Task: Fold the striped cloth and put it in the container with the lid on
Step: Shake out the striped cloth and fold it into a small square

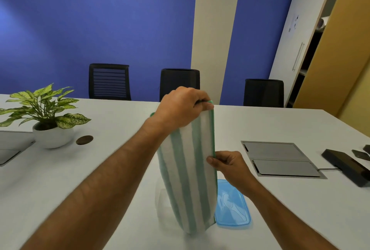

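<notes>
White table (280,125) fills lower frame | green-and-white striped terry cloth (188,179) hangs folded, centre | left hand (180,107) closed on its top edge | right hand (230,164) pinches its right edge | clear container (163,205) behind cloth, blue plastic lid (233,207) beside it, off.

No text, label, brand, number or sign can be read anywhere. The only candidates are a few small dark marks on the white cabinet door (294,24) at the far right, and they are too small and blurred to make out.
</notes>
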